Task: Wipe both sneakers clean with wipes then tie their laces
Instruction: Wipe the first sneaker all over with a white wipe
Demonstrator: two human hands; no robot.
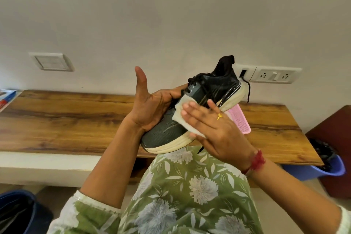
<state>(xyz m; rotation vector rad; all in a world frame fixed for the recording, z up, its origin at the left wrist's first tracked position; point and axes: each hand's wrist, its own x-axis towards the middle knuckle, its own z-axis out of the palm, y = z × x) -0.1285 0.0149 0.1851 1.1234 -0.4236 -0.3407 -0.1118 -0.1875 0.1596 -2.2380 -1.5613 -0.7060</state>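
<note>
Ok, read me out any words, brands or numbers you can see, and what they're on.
Nothing here can be read.
Packet: blue and red print, cut off and too blurred to read.
Sneaker: stripes only, no legible brand.
Sockets: no lettering visible.
</note>
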